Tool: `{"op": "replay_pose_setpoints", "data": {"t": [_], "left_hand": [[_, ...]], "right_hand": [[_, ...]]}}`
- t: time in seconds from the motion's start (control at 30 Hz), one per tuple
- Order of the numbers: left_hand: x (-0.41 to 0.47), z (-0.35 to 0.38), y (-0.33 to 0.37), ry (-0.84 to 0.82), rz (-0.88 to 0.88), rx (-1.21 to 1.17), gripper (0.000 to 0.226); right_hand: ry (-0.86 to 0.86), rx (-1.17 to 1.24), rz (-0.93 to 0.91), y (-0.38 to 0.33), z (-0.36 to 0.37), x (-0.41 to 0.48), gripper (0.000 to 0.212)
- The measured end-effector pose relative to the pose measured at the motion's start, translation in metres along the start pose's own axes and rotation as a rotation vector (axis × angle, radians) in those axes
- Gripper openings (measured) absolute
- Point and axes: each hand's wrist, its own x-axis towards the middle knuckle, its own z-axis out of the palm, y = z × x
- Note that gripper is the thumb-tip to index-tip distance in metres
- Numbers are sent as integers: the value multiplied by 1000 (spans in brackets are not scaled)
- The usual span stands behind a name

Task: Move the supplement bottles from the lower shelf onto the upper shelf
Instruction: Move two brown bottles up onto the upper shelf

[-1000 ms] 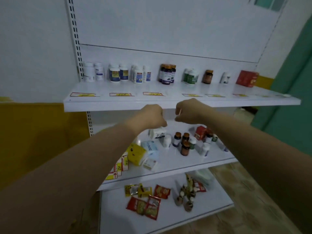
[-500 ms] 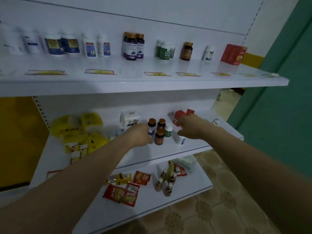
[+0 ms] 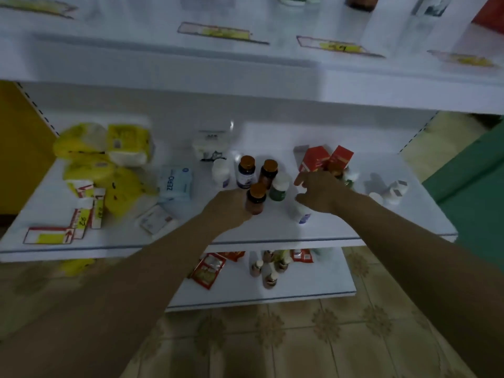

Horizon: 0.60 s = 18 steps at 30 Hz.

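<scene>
**Both hands down among the bottles on the lower shelf**

I see the upper shelf [image 3: 245, 69] filling the top of the head view, its yellow price tags [image 3: 218, 32] blurred. Below it the lower shelf [image 3: 341, 230] carries yellow packs [image 3: 109, 159] on the left and two red boxes [image 3: 324, 158] toward the right. Between them stands the cluster of supplement bottles: a dark bottle with a white label [image 3: 246, 172], an amber one behind [image 3: 268, 173], a green one with a white cap [image 3: 279, 188]. My left hand [image 3: 226, 207] is curled against the nearest amber bottle [image 3: 256, 199]; I can't tell whether the fingers have closed round it. My right hand [image 3: 317, 193] is spread wide, fingers splayed, just above a white bottle [image 3: 301, 214], holding nothing that I can make out.
</scene>
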Motion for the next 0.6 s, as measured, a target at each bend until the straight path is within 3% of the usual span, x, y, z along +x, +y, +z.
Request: {"op": "replay_pose_setpoints", "data": {"t": [0.17, 0.3, 0.43, 0.53, 0.6], "left_hand": [[49, 28, -18, 45, -80, -98, 54], [92, 49, -24, 93, -10, -207, 51], [128, 70, -34, 118, 8, -253, 63], [138, 84, -40, 158, 24, -329, 53], [138, 93, -45, 219, 33, -419, 45]], "right_hand": [[74, 2, -8, -5, 24, 55, 49], [157, 19, 56, -4, 40, 107, 52], [169, 81, 58, -3, 53, 150, 61], [170, 124, 16, -3, 65, 168, 59], [218, 166, -12, -2, 77, 172, 45]]}}
